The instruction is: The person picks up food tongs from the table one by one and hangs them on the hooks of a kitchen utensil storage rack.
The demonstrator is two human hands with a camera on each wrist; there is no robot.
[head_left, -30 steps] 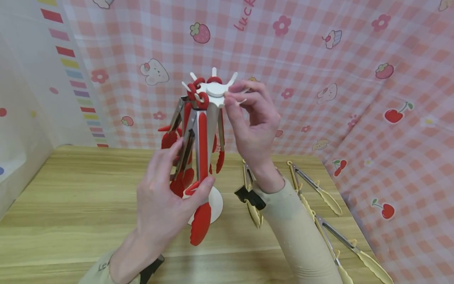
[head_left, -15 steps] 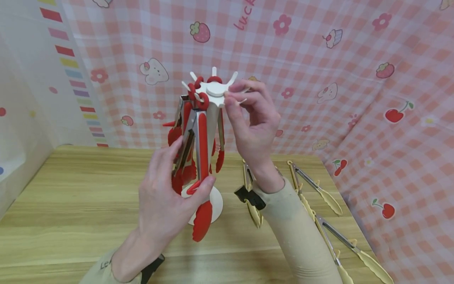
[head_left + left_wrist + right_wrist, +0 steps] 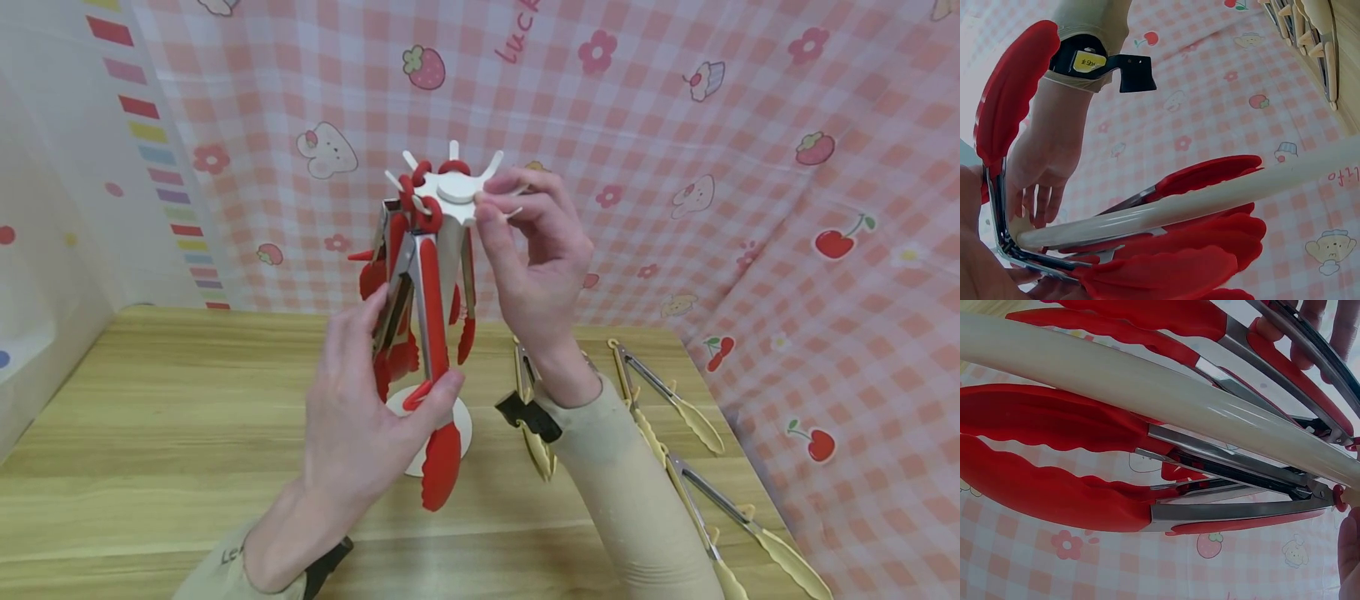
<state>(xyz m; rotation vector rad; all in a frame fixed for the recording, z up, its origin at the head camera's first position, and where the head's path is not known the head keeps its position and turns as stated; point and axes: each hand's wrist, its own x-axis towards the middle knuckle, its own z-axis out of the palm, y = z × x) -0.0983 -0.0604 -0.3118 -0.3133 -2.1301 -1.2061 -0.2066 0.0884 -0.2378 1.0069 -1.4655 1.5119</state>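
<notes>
A white stand with a hooked top (image 3: 456, 192) carries several red tongs, hung by red rings. My left hand (image 3: 360, 417) grips the nearest red tongs (image 3: 432, 308), thumb on one arm and fingers on the other. In the left wrist view these tongs are spread, one red head (image 3: 1007, 94) apart from the other. My right hand (image 3: 536, 250) pinches the hooked top at its right side, its fingers covering some hooks. The stand's pale pole (image 3: 1147, 384) runs between the hanging tongs in the right wrist view.
Several cream tongs lie on the right of the wooden table (image 3: 187, 433), one pair (image 3: 667, 387) near the back and another (image 3: 742, 521) nearer the front. The stand's round white base (image 3: 459, 429) shows behind the red tongs. Checked pink cloth (image 3: 525, 100) hangs behind.
My left hand has shifted a little to the right, and the lower end of the gripped red tongs has swung right with it. The right hand has stayed at the stand's top.
</notes>
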